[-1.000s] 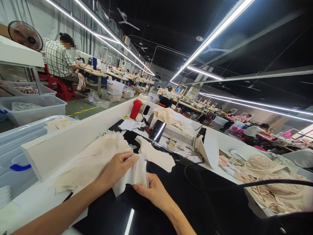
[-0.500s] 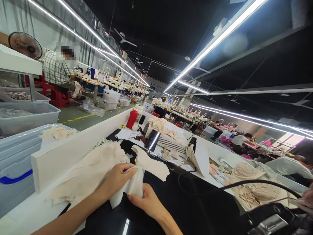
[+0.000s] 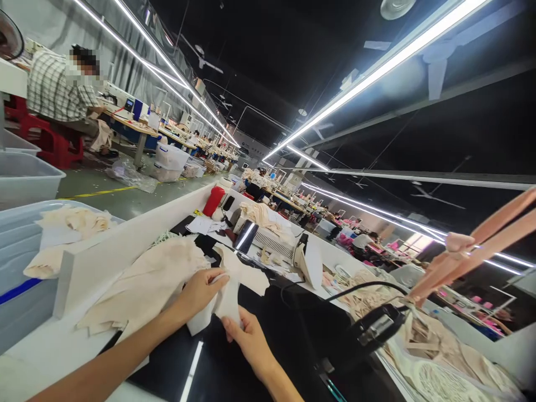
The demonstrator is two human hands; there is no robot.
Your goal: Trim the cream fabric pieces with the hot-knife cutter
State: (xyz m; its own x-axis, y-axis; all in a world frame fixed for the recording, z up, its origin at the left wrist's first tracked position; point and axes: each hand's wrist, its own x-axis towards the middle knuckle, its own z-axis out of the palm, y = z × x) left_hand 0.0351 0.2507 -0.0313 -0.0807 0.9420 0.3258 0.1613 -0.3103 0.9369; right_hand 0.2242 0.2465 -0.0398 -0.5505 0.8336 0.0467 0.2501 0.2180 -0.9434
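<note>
White flat piece, seemingly cloth [image 3: 228, 300]: located over glossy black work surface [image 3: 293, 349]. Left hand [image 3: 201, 291]: pinching upper edge. Right hand [image 3: 248, 335]: gripping lower right edge. Apparent step: two-handed positioning; next move probably calls for steady pinch.

The view has slid, so most things sit further left. The fan [image 3: 9, 38] at the upper left is now cut off by the edge. The right hand [image 3: 248, 336] and the white cloth [image 3: 228, 300] it holds are a bit further left too. At the lower right, more of a black machine [image 3: 374, 330] shows, and pink straps [image 3: 458, 244] have come in above it.
</note>
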